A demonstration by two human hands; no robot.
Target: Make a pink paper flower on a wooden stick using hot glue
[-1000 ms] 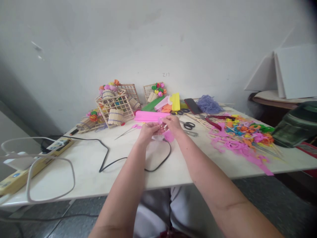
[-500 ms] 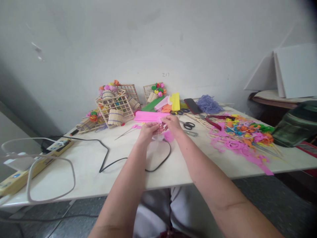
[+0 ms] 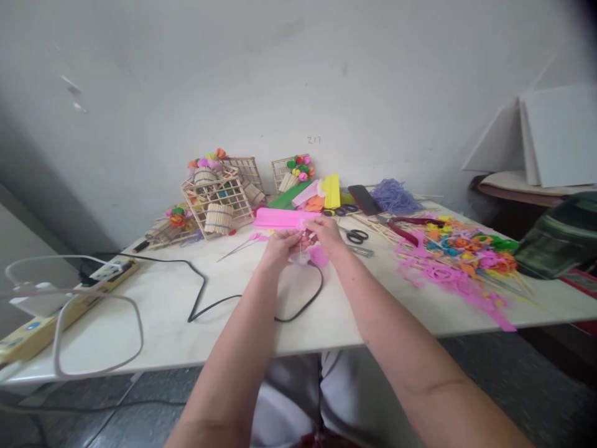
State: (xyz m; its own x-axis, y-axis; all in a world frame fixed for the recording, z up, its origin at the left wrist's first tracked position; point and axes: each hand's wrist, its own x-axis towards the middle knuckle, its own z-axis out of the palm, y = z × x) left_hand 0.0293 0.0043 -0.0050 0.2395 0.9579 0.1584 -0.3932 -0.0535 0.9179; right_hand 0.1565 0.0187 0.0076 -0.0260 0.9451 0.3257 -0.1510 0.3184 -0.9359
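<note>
My left hand (image 3: 281, 244) and my right hand (image 3: 325, 233) meet above the middle of the table, fingers pinched together. Between their fingertips is a small pink crepe paper flower (image 3: 301, 224), partly covered by the fingers. A thin pale strand hangs below it. Just behind lies a folded strip of bright pink crepe paper (image 3: 278, 218). Under the hands, a pink paper piece (image 3: 319, 255) rests beside a whitish object (image 3: 299, 257) at the end of a black cord; its kind is unclear. Black-handled scissors (image 3: 357, 236) lie right of my right hand.
Stick lattice frames (image 3: 219, 199) with paper flowers stand at the back left. Red-handled pliers (image 3: 405, 231), a phone (image 3: 364, 199), purple yarn (image 3: 395, 196) and colourful paper scraps (image 3: 448, 274) lie to the right. A power strip (image 3: 69, 311) with looping cables occupies the left edge.
The hands stay almost in place, still pinching the pink paper flower, with slight finger movement. The whole view has shifted slightly.
</note>
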